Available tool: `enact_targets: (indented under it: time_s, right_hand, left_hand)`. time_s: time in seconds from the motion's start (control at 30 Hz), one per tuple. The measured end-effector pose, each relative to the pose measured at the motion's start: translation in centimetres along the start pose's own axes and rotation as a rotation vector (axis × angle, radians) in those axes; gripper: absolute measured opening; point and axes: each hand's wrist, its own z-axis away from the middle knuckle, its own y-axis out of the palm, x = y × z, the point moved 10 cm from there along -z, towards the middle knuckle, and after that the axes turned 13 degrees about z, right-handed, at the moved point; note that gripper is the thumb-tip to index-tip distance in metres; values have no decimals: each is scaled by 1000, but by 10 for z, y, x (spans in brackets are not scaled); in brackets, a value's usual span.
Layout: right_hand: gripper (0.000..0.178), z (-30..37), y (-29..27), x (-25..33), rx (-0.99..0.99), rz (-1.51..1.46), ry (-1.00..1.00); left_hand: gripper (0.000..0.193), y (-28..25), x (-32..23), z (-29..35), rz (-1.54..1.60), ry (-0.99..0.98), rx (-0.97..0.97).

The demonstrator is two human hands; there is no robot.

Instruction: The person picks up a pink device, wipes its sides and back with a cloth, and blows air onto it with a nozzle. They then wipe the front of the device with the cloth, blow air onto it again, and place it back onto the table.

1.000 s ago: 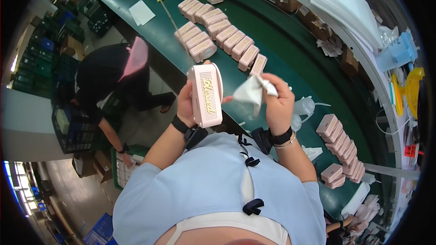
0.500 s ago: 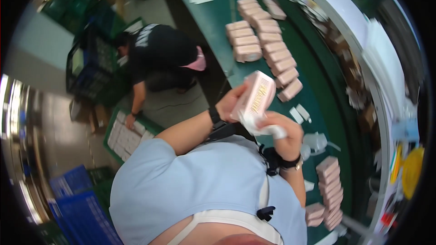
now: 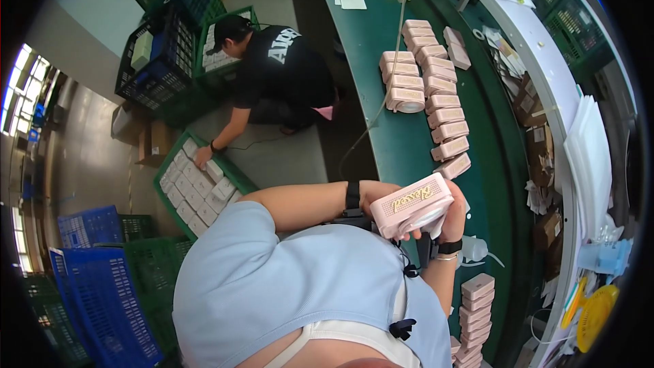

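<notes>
Between my two hands, close to my chest, is a pink box-shaped device with rounded edges, gold lettering, a dotted grille and a pale round part on its lower side. My left hand grips its left end, its fingers partly hidden beneath. My right hand curls around the right end. A crumpled white cloth or tissue shows under the device by my right palm. Beyond my hands, similar pink devices stand in rows on the green table. Another stack of pink devices is near my right forearm.
A clear bottle with a thin tube stands beside my right wrist. To the left, a crouching person reaches into a green crate of white boxes. Blue crates stand lower left. A white-edged shelf borders the right.
The device has come nearer my body and turned from upright to lying sideways. My right hand has moved up around its end. The view has shifted; the co-worker still reaches into the crate.
</notes>
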Motion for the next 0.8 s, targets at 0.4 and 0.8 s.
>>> enact_targets:
  time_s: [0.4,0.8]
  right_hand:
    - [26,1,-12,1,-248,506,204]
    - [41,43,-22,78,-657,735,-459]
  left_hand:
    - [73,-37,-29,51,-141,197,-242]
    - [111,-12,-32,18,166,182,-174]
